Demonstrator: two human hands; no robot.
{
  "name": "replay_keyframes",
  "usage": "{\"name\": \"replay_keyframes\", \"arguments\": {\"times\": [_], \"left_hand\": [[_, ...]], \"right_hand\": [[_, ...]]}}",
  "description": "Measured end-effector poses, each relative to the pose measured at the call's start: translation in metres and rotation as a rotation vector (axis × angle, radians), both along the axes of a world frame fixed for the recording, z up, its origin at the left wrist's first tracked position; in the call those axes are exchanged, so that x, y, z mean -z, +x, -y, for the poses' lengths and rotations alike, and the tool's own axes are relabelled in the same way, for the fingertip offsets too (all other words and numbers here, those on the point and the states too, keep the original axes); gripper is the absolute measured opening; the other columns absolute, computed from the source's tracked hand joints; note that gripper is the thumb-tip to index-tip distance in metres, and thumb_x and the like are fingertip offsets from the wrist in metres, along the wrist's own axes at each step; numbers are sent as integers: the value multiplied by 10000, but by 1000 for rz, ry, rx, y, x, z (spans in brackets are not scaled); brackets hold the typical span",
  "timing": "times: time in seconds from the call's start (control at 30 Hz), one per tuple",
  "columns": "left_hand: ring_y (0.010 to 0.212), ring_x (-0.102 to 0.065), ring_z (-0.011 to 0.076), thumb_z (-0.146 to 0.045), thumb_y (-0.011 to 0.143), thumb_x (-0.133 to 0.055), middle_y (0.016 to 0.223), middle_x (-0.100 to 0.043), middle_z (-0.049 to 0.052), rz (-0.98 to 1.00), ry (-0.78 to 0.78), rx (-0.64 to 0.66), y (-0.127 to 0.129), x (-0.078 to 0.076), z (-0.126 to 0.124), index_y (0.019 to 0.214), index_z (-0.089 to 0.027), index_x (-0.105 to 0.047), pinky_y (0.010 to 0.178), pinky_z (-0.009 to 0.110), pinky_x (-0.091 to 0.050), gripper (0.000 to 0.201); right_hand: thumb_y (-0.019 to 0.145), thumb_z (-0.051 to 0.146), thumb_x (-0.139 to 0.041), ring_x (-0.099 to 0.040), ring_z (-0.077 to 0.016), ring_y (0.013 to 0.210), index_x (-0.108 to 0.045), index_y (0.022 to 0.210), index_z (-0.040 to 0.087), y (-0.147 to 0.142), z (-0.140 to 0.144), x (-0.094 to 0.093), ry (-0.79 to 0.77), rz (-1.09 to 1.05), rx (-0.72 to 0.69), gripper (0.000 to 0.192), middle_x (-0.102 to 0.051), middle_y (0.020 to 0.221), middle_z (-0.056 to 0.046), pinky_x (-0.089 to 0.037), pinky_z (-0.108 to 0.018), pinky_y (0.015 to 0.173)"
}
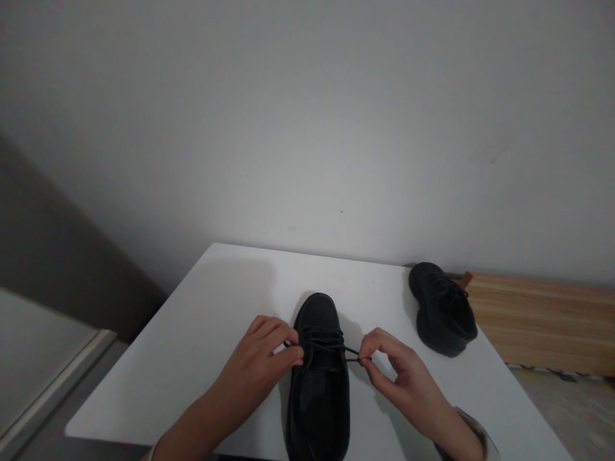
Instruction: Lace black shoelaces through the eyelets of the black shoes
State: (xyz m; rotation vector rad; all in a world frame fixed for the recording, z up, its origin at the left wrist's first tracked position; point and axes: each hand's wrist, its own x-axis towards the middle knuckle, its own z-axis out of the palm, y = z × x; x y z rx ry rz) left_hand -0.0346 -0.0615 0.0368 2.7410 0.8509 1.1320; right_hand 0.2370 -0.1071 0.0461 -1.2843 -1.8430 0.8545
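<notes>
A black lace-up shoe [321, 314] stands on the white table [192, 333], its toe pointing toward the wall. At the shoe's left side, my left hand [269, 349] is closed in a pinch by the eyelets, with a bit of black lace at its fingertips. My right hand [396, 368] is off to the right of the shoe. Its thumb and forefinger pinch a black shoelace [352, 351], which runs out from the eyelets in two strands. What lies inside the left pinch is partly hidden by the fingers.
The second black shoe [442, 310] rests at the table's right edge near the wall [336, 128]. Beyond that edge is a wood-grain panel [538, 320] at a lower level. A pale panel with a raised edge [52, 390] stands to the left.
</notes>
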Motion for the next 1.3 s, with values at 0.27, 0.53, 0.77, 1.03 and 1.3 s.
{"name": "replay_keyframes", "arguments": {"times": [0.27,0.53,0.77,1.03,1.3], "left_hand": [[732,-532,159,-246,1025,-501,807,-652,17,-74,-78,41,-4,3,-1,851,-190,-648,663,273,-381,235],[700,-600,128,-239,1040,-456,822,-660,19,-109,-238,32,-5,5,5,906,-167,-674,610,208,-434,266],[706,-665,131,-328,1054,-407,821,-704,24,-73,-271,57,0,-1,4,916,-175,-689,652,215,-514,349],[744,-705,144,-284,1070,-347,865,-735,28,-56,-314,66,1,-3,11,991,-192,-661,688,231,-549,336],[796,-694,216,-273,891,-715,949,-695,39,-194,-330,-32,14,-8,24,1071,-210,-644,695,319,-583,204]], "right_hand": [[897,89,-498,-575,-166,825,-556,844,212,1,-2,-3,24,76,-44,146,-599,853,-17,-445,-287,756],[895,69,-490,-580,-165,832,-548,857,215,1,-2,-5,42,111,-44,161,-596,864,-15,-445,-287,761],[912,80,-489,-594,-174,840,-562,858,212,-2,-1,-9,47,132,-52,160,-606,871,-24,-460,-288,758],[959,154,-534,-615,-191,844,-617,895,218,-19,4,0,76,60,-10,123,-646,873,-38,-488,-307,759],[984,159,-521,-626,-186,859,-666,997,228,-25,7,0,123,71,30,162,-643,943,-57,-521,-297,748]]}}
